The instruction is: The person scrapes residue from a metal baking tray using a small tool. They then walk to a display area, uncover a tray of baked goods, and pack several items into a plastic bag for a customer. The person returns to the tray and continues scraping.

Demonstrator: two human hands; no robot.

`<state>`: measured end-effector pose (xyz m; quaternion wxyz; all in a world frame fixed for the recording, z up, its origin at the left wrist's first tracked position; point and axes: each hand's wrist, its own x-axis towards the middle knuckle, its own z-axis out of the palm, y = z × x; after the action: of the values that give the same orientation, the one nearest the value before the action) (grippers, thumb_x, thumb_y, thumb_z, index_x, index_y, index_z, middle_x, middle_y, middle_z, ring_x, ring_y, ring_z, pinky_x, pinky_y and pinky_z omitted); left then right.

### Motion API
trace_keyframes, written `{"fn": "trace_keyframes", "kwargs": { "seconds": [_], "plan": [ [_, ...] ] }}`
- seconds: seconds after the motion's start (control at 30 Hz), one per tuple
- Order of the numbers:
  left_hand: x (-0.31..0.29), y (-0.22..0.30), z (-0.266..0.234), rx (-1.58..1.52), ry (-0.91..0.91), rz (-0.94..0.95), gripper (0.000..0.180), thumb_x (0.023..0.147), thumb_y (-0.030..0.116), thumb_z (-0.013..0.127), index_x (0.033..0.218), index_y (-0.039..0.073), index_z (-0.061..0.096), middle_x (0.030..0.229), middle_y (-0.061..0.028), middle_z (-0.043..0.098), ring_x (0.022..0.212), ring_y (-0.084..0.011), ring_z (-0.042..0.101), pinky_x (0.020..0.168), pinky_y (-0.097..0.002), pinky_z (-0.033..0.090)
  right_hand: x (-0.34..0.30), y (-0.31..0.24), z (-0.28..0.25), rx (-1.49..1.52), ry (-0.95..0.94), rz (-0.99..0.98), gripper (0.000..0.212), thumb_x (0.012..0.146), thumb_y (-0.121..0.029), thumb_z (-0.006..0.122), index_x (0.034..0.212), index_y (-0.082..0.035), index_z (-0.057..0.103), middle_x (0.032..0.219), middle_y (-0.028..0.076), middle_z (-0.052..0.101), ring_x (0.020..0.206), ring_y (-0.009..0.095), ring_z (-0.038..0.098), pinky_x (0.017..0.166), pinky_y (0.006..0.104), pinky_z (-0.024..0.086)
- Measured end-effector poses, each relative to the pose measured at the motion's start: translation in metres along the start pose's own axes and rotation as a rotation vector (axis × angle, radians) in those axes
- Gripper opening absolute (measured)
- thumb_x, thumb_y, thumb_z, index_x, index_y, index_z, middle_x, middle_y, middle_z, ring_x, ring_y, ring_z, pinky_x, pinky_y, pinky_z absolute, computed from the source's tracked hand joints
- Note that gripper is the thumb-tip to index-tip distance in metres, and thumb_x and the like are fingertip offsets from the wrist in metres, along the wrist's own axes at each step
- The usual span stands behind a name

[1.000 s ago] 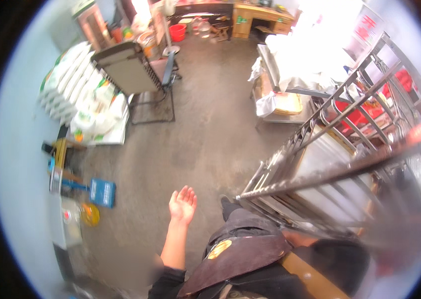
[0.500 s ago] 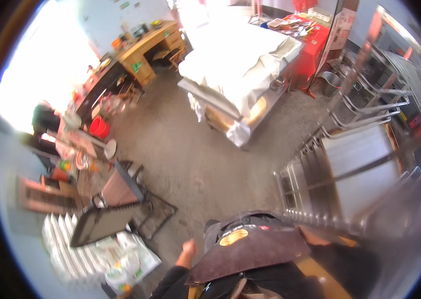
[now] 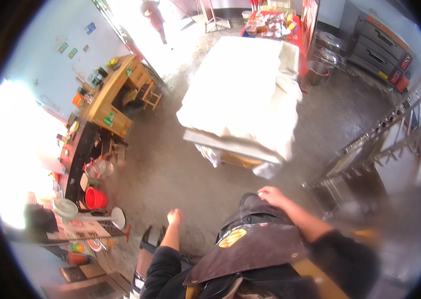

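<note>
My left hand [image 3: 174,216] hangs beside my body over the grey floor [image 3: 170,169], its fingers curled and nothing visible in them. My right hand [image 3: 271,193] is in front of the dark apron [image 3: 257,249], above my dark-clad leg; its fingers stretch loosely to the left and hold nothing that I can see. Ahead of both hands, apart from them, stands a low table covered with a white cloth [image 3: 240,94]. The cloth bunches along its right side and hangs over the near edge.
On the right are metal racks [image 3: 394,134], with a deck oven [image 3: 379,47] farther back. A red-covered table [image 3: 295,40] holds small items. To the left stand a wooden desk [image 3: 120,94], a red bucket [image 3: 96,198] and a white stand [image 3: 118,218]. Another person [image 3: 154,17] is in the bright doorway.
My view has swung right and moved forward, bringing the oven and doorway into view. My right hand has come up in front of my body. The folding chair has slid almost out of sight.
</note>
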<state>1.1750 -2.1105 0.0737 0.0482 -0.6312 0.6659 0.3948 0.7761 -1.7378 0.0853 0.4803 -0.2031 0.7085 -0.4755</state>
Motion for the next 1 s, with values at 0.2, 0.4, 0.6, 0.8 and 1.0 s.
{"fn": "trace_keyframes", "kwargs": {
  "seconds": [0.2, 0.4, 0.6, 0.8, 1.0],
  "plan": [
    [0.193, 0.252, -0.081, -0.662, -0.011, 0.221, 0.021, 0.098, 0.024, 0.068, 0.105, 0.005, 0.070, 0.084, -0.0047, 0.071, 0.072, -0.0137, 0.067, 0.059, -0.0295, 0.053, 0.188, -0.168, 0.084, 0.232, -0.146, 0.039, 0.045, 0.098, -0.024, 0.072, 0.137, -0.004, 0.061, 0.113, 0.006, 0.072, 0.101, 0.017, 0.068, 0.090, 0.0346, 0.054],
    [0.279, 0.369, -0.090, -0.703, -0.354, -0.030, 0.043, 0.098, 0.042, 0.066, 0.121, 0.006, 0.064, 0.115, -0.0116, 0.068, 0.108, -0.0242, 0.065, 0.093, -0.0450, 0.053, 0.310, -0.240, 0.142, 1.053, -0.219, 0.279, 0.064, 0.099, -0.032, 0.071, 0.151, -0.015, 0.039, 0.142, 0.007, 0.050, 0.135, 0.026, 0.047, 0.114, 0.0520, 0.037],
    [0.379, 0.451, -0.071, -0.606, -0.863, -0.073, 0.067, 0.102, 0.055, 0.049, 0.149, 0.007, 0.049, 0.150, -0.0157, 0.053, 0.130, -0.0311, 0.052, 0.115, -0.0487, 0.039, 0.376, -0.257, 0.169, 1.427, -0.096, 0.121, 0.047, 0.103, -0.031, 0.066, 0.141, -0.010, 0.049, 0.145, 0.009, 0.050, 0.143, 0.028, 0.043, 0.119, 0.0515, 0.035],
    [0.412, 0.518, -0.067, -0.358, -1.312, -0.111, 0.067, 0.107, 0.054, 0.034, 0.157, 0.010, 0.041, 0.154, -0.0114, 0.050, 0.136, -0.0326, 0.048, 0.116, -0.0490, 0.037, 0.391, -0.291, 0.224, 1.400, 0.640, -0.029, 0.025, 0.099, -0.025, 0.071, 0.120, -0.013, 0.062, 0.107, 0.001, 0.068, 0.096, 0.019, 0.064, 0.094, 0.0439, 0.054],
    [0.425, 0.585, -0.106, -0.197, -1.602, -0.139, 0.064, 0.109, 0.054, 0.032, 0.153, 0.010, 0.046, 0.153, -0.0128, 0.051, 0.134, -0.0305, 0.052, 0.109, -0.0460, 0.043, 0.402, -0.377, 0.250, 1.205, 1.304, -0.057, 0.027, 0.098, -0.021, 0.070, 0.121, -0.009, 0.062, 0.111, 0.002, 0.068, 0.102, 0.019, 0.064, 0.093, 0.0381, 0.051]
  ]
}}
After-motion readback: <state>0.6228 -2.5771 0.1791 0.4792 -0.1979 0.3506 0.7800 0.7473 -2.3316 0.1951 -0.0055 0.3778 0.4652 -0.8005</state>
